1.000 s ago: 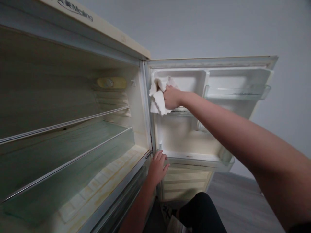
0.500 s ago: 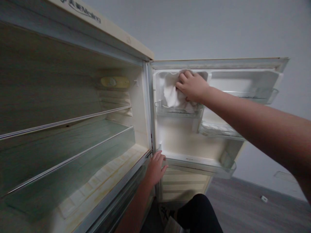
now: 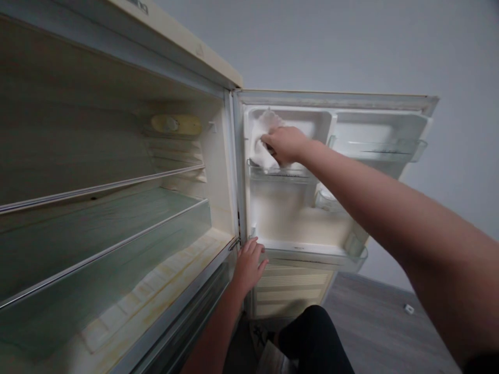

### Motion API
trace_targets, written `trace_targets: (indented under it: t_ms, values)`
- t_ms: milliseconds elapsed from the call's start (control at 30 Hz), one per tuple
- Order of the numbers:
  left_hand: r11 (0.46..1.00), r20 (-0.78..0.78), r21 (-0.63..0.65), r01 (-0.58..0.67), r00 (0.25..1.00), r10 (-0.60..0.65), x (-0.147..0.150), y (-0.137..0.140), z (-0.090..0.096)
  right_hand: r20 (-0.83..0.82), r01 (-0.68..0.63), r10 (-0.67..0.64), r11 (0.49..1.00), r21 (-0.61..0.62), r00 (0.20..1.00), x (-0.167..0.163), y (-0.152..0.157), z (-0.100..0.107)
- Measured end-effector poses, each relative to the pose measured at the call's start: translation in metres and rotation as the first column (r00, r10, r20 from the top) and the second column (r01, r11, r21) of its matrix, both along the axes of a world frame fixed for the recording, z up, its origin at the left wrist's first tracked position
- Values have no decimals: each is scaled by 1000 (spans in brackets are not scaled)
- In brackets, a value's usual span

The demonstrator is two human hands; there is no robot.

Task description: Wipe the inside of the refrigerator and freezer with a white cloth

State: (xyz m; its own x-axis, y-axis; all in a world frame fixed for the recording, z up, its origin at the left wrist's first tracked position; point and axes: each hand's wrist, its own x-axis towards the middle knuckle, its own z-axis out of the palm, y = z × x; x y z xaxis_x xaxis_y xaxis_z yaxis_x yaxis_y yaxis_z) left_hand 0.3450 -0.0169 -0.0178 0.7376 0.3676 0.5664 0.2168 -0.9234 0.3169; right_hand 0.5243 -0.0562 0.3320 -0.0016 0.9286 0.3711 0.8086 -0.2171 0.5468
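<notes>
In the upper left compartment of the open fridge door (image 3: 284,208), my right hand (image 3: 286,145) grips a crumpled white cloth (image 3: 265,156) against the compartment's inner surface. Part of the cloth hangs over the clear door shelf (image 3: 280,176) below it. My left hand (image 3: 249,265) is by the hinge side of the door, its fingers apart, at the left end of the bottom door shelf (image 3: 312,258). It holds nothing; whether the fingertips touch the door edge I cannot tell.
On the left stands the fridge body, with glass shelves (image 3: 117,257) and a yellowed lamp cover (image 3: 175,124). A yellow-stained ledge (image 3: 156,291) lines its bottom. My bent knee (image 3: 312,332) is below the door. A small white object (image 3: 408,309) lies on the grey floor.
My right hand has moved the cloth left and slightly down toward the compartment's left corner. The view has shifted a little. My left hand stays by the hinge side.
</notes>
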Motion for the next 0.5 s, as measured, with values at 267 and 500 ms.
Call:
trace_targets:
  t_ms: [267, 500]
  values:
    - [1000, 18, -3, 0, 1000, 1, 0, 0, -2, -127, -98, 87, 992, -83, 988, -8, 13, -1]
    - [1000, 22, 10, 16, 1000, -16, 0, 5, -3, -77, 89, -86, 996, 26, 993, 46, -5, 12]
